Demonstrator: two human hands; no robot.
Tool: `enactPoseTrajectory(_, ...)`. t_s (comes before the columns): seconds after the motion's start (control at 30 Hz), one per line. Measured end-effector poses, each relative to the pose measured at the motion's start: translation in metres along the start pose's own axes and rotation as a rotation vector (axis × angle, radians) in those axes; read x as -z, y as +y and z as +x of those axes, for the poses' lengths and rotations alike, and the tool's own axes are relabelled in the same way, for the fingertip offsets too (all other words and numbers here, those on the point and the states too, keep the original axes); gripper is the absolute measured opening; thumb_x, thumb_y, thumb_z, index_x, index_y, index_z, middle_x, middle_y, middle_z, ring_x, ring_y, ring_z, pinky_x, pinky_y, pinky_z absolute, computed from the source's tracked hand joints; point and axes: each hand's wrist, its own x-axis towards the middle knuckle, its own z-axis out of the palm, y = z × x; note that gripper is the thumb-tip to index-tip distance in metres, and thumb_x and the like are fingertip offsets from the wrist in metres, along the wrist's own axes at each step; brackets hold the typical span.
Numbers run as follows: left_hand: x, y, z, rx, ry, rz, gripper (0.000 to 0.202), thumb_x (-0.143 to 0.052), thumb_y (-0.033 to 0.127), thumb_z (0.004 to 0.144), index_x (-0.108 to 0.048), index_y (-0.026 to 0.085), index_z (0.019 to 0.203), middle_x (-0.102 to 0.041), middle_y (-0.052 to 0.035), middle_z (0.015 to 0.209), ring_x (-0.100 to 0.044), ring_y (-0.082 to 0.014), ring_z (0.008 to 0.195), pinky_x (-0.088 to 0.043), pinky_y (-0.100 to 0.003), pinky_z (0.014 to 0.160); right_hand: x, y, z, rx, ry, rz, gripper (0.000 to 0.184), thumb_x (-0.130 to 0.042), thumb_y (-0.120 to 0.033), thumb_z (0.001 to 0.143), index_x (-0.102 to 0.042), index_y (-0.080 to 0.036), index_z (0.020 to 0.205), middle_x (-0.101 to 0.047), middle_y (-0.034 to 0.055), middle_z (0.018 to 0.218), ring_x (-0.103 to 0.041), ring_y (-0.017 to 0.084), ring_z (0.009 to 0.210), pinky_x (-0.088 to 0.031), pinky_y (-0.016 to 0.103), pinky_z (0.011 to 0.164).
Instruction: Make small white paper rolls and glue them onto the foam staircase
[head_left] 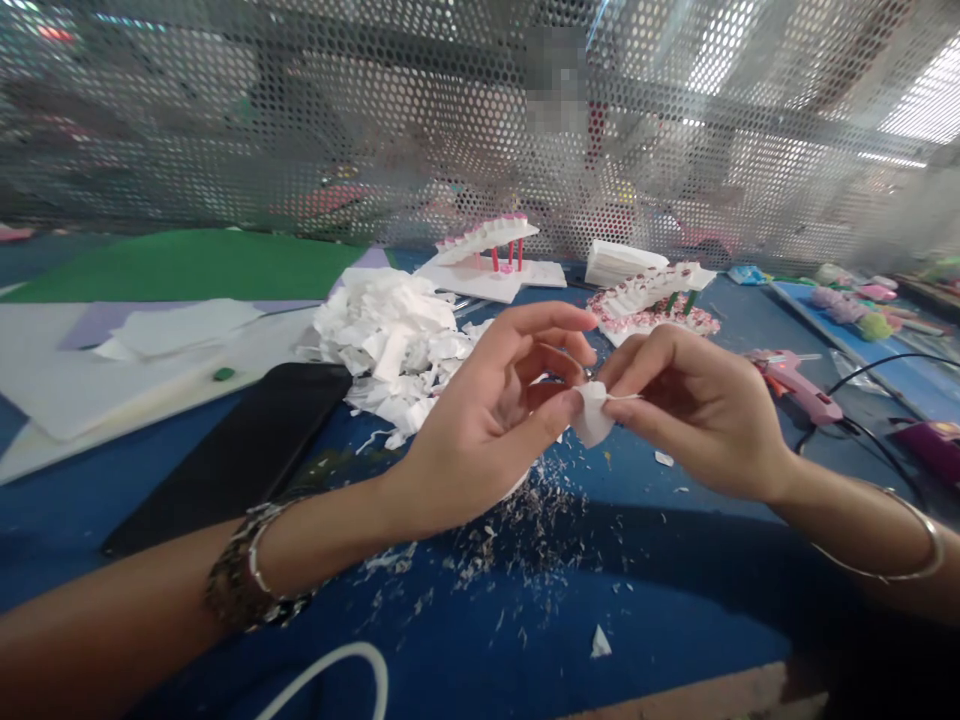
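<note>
Pinching a small, thin white paper piece (592, 420) directly between left hand (480, 430) and right hand (701, 425), broad end downward, narrow tail rightward.

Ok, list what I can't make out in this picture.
In the head view:
Thin white piece: its pinched edges, covered by fingertips of the left hand and right hand.
Curved white cable: the rest, cut off by the bottom edge.
Purple object: blurred and cut off by the right edge.
Background behind the grey perforated metal screen: blurred, broken up by the screen.
</note>
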Motion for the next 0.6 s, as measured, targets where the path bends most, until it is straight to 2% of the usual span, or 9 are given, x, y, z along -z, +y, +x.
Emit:
enactPoseTrajectory(0.1, 0.0002, 0.0002, 0.0000, 0.051, -0.022, -0.010, 0.032, -0.050, 0.011, 0.080, -0.042, 0.024, 0.107, -0.049, 0.0001, 0.081, -0.052, -0.0105, 0.070, -0.051, -0.022, 0.063, -0.0007, 0.0001, -0.0014, -0.012, -0.016, 0.021, 0.005, -0.057, -0.013, 0.078, -0.053, -0.014, 0.079, -0.056, 0.0009, 0.078, -0.056, 0.007, 0.071, -0.049, 0.021, 0.063)
enactPoseTrajectory(0.2, 0.0000, 0.0006, 0.0008, 0.084, -0.033, -0.031, 0.032, -0.052, 0.013, 0.079, -0.040, 0.024, 0.108, -0.051, 0.0020, 0.077, -0.053, -0.0089, 0.064, -0.050, -0.021, 0.061, -0.0018, 0.0019, -0.0020, 0.045, -0.002, 0.010, 0.007, -0.058, -0.010, 0.077, -0.053, -0.014, 0.079, -0.056, 0.0002, 0.077, -0.056, 0.007, 0.070, -0.048, 0.020, 0.062)
enactPoseTrajectory(0.37, 0.0001, -0.0010, 0.0016, 0.072, 0.034, 0.051, 0.024, -0.056, 0.016, 0.078, -0.048, 0.020, 0.101, -0.053, -0.0003, 0.081, -0.055, -0.0104, 0.074, -0.050, -0.019, 0.062, -0.0034, 0.0079, -0.0013, 0.182, 0.040, -0.045, 0.009, -0.059, -0.009, 0.075, -0.054, -0.015, 0.078, -0.060, 0.0015, 0.076, -0.057, 0.008, 0.072, -0.048, 0.021, 0.061)
enactPoseTrajectory(0.43, 0.0016, -0.0021, 0.0010, 0.039, 0.057, 0.150, 0.014, -0.056, 0.019, 0.078, -0.054, 0.019, 0.092, -0.052, -0.0023, 0.085, -0.054, -0.0128, 0.083, -0.050, -0.022, 0.068, -0.0032, 0.0086, 0.0001, 0.257, 0.037, -0.084, 0.010, -0.059, -0.007, 0.075, -0.055, -0.015, 0.079, -0.061, 0.0024, 0.076, -0.058, 0.010, 0.072, -0.049, 0.023, 0.061)
enactPoseTrajectory(0.5, 0.0038, -0.0028, -0.0001, -0.036, 0.070, 0.266, 0.004, -0.058, 0.020, 0.078, -0.060, 0.020, 0.082, -0.051, -0.0021, 0.084, -0.052, -0.0132, 0.083, -0.048, -0.024, 0.070, -0.0024, 0.0072, 0.0020, 0.327, 0.027, -0.143, 0.009, -0.059, -0.006, 0.075, -0.055, -0.014, 0.078, -0.061, 0.0028, 0.074, -0.058, 0.010, 0.071, -0.049, 0.024, 0.062)
enactPoseTrajectory(0.6, 0.0068, -0.0023, -0.0021, -0.146, 0.073, 0.403, 0.010, -0.058, 0.016, 0.078, -0.063, 0.023, 0.082, -0.053, -0.0007, 0.080, -0.052, -0.0121, 0.076, -0.046, -0.025, 0.066, -0.0008, 0.0030, 0.0043, 0.397, 0.004, -0.254, 0.009, -0.056, -0.006, 0.076, -0.055, -0.015, 0.077, -0.061, 0.0030, 0.072, -0.058, 0.010, 0.072, -0.048, 0.025, 0.063)
